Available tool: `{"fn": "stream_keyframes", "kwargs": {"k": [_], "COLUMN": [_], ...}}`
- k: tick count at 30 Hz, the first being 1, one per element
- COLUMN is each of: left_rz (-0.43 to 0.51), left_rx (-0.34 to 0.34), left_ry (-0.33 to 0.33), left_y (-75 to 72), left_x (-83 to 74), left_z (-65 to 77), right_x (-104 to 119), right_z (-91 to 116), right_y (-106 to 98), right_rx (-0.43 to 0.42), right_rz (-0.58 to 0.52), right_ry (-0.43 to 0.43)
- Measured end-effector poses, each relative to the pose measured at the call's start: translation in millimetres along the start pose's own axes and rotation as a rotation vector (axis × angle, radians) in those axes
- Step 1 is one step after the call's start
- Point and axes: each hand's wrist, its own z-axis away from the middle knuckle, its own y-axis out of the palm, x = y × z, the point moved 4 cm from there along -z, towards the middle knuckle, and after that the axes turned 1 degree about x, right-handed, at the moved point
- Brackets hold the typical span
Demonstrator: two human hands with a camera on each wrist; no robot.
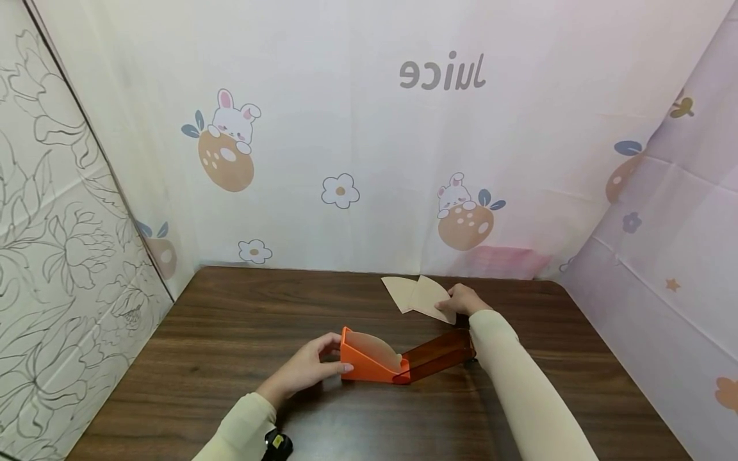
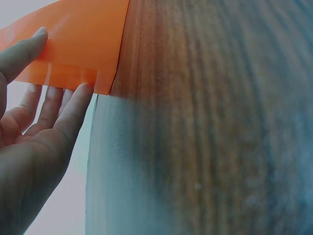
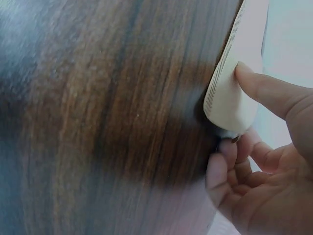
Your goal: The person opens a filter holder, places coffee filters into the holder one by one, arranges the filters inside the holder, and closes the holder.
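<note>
An orange filter holder (image 1: 369, 366) stands on the table in the head view, with a tan coffee filter (image 1: 375, 349) inside it. Its see-through brown lid (image 1: 439, 353) lies swung out to the right. My left hand (image 1: 311, 365) grips the holder's tall left end, thumb on the front face; the left wrist view shows that thumb on the orange wall (image 2: 83, 39) and fingertips at its edge. Further back, my right hand (image 1: 464, 301) pinches the right corner of a paper coffee filter (image 1: 428, 296). In the right wrist view the thumb presses on the filter (image 3: 227, 103) near its crimped seam.
Another coffee filter (image 1: 399, 289) lies partly under the pinched one, near the table's back edge. Printed cloth (image 1: 346, 128) hangs behind the dark wood table (image 1: 259, 307), with more cloth along both sides. My right forearm (image 1: 519, 378) passes close beside the lid's far end.
</note>
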Motion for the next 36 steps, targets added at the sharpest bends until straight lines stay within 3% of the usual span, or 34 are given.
{"fn": "stream_keyframes", "kwargs": {"k": [23,36], "left_rz": [0.007,-0.003], "left_rx": [-0.013,-0.008], "left_ry": [-0.010,-0.005], "left_y": [-0.9,-1.3], "left_x": [0.0,0.0], "left_z": [0.5,0.1], "right_x": [-8,-17], "right_z": [7,5], "right_y": [-3,-2], "right_rx": [-0.026,-0.050], "right_rz": [-0.068,-0.144], "right_ry": [-0.095,-0.070]}}
